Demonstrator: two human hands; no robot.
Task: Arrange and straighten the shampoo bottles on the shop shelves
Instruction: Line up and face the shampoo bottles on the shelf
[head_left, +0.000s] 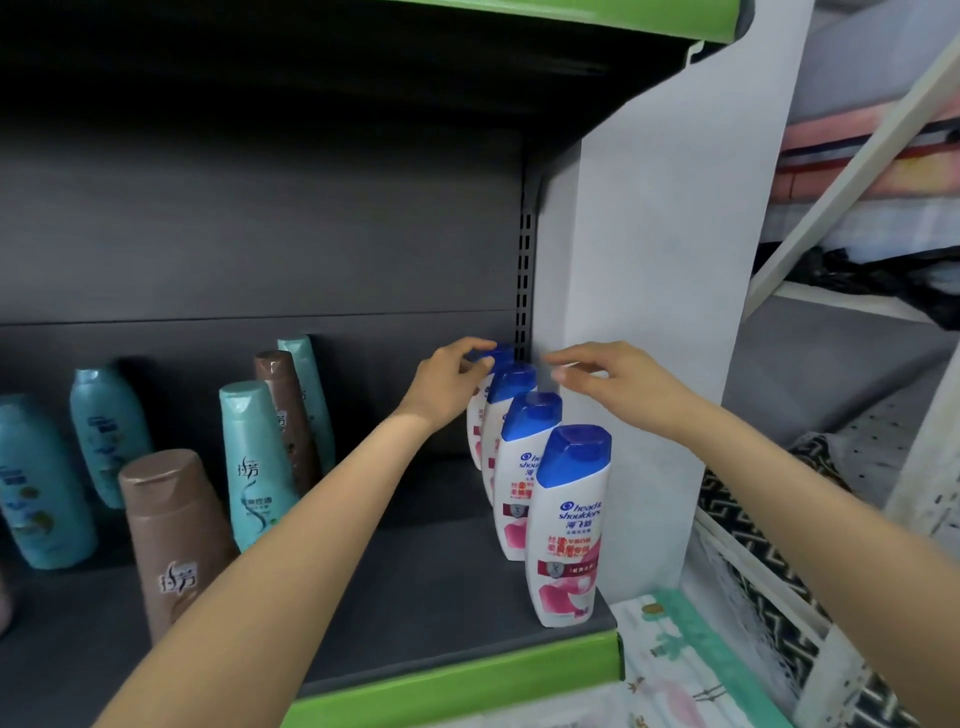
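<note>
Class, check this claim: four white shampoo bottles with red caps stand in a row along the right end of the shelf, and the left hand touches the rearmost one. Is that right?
Not quite: the caps are blue, not red. The head view shows the four white bottles in a row at the right end of the shelf, and the left hand touches the rearmost bottle's cap.

Bottle row (540, 467) at shelf's (415, 597) right end

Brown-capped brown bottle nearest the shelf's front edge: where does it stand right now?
In the head view, the brown plastic bottle stands left of centre on the dark shelf, just left of the left forearm, in front of a teal bottle.
</note>
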